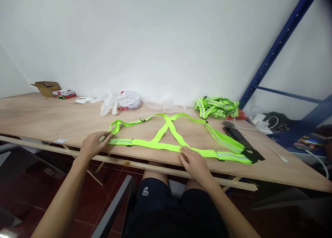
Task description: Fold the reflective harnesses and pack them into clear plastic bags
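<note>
Left hand [95, 143]: fingers and thumb closed together, pinching the left end of the neon yellow-green harness [168, 147] at the tabletop's front edge. Right hand [195, 162]: loosely spread, not clenched, fingertips laid on the harness's lower band right of its middle; can't tell if the thumb catches the strap. Harness lies spread along the front edge, lower band roughly parallel to that edge, two straps crossing in an X above it, side loops left and right, grey reflective stripes, black sliders. Its right end overlaps a flat black piece [241, 141] toward the tabletop's right side. Near that, a small round dark object [228, 124] and a white cable [261, 140], plug end lying toward the right front. Pile of similar striped straps [216, 107] by the back edge, right of centre, something red [241, 114] just beside it. Back edge, about centre: crumpled clear plastic [166, 106]; left of it, white plastic bag [129, 100] with red print; further left, white sheets [86, 100]. Back left corner: open cardboard box [47, 89], red-and-white box [64, 94] just beside it. Small label [61, 140] on the tabletop [38, 119] near the front edge, left. Blue metal frame [277, 48] stands at the right.
</note>
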`<state>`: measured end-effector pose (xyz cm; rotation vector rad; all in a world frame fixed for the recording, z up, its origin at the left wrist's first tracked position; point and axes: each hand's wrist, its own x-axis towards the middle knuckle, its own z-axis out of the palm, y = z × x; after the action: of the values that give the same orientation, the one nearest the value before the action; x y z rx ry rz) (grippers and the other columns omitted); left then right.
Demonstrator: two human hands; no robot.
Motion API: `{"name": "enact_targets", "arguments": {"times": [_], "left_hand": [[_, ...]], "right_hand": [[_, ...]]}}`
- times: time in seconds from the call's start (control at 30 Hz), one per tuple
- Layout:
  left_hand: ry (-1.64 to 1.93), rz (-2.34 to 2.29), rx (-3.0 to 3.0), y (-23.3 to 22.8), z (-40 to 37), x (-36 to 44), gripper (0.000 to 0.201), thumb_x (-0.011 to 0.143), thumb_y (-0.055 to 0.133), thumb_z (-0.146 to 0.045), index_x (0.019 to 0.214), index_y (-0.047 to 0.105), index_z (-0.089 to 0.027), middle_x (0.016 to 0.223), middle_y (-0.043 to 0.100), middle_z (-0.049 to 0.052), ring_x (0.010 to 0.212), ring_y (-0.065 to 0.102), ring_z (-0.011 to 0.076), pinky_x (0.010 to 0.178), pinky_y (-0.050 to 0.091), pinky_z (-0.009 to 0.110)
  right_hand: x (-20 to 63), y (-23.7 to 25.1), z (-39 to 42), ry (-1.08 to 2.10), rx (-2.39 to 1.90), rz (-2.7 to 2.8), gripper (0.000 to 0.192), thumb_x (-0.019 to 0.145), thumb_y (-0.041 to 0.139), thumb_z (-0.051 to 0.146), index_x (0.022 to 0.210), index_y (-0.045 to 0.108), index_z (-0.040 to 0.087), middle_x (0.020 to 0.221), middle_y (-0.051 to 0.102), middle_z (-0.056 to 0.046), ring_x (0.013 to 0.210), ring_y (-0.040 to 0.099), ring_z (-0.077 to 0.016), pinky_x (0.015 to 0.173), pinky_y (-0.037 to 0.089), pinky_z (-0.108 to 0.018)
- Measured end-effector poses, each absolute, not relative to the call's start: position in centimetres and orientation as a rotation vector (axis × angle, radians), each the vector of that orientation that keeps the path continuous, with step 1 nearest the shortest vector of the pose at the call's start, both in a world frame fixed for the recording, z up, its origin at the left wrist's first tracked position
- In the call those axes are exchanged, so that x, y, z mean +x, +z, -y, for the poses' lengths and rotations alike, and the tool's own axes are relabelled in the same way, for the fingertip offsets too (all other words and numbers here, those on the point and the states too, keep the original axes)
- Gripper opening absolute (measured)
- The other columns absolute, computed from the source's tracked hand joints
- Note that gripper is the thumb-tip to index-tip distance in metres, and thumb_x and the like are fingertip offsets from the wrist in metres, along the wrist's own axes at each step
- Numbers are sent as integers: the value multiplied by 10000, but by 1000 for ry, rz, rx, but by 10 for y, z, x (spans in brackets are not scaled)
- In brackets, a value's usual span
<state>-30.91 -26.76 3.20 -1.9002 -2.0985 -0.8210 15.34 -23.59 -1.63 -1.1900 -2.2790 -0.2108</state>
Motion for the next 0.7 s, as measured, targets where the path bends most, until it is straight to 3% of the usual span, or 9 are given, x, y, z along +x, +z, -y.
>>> {"name": "enact_targets", "arguments": {"times": [0.1,0.23,0.3,0.47,0.7], "left_hand": [[-776,1974,-1938,58,226,-286,468,924,415,-529,1085,734,-226,1165,738,74,1104,659,304,960,488,361],[-327,2041,-2157,66,157,-245,490,914,457,-405,1309,616,-162,1346,635,143,1189,605,330,960,471,393],[-231,2063,-2177,58,129,-232,453,869,528,-384,1237,659,-153,1244,681,176,1108,641,339,918,481,397],[-118,2129,-2155,42,88,-236,366,895,469,-360,928,742,-118,1006,724,233,969,670,355,847,469,412],[-113,2155,-2226,65,54,-283,335,810,553,-457,787,748,-186,843,745,119,844,651,276,786,455,329]], "right_hand": [[154,-18,236,-230,-1179,2274,295,973,500,238,1137,736,171,1201,735,-119,1154,683,-276,988,555,-439],[154,-21,235,-268,-1175,2280,298,974,497,249,1144,733,183,1212,732,-109,1150,685,-274,968,563,-421],[155,-23,234,-290,-1168,2288,298,969,499,248,1142,734,188,1213,731,-104,1143,688,-275,948,571,-414],[156,-27,232,-293,-1108,2274,313,970,481,248,1153,727,184,1210,733,-108,1144,687,-277,920,574,-405],[158,-32,230,-249,-1094,2256,351,984,456,322,1181,719,199,1226,726,-106,1147,681,-287,937,555,-412]]}}
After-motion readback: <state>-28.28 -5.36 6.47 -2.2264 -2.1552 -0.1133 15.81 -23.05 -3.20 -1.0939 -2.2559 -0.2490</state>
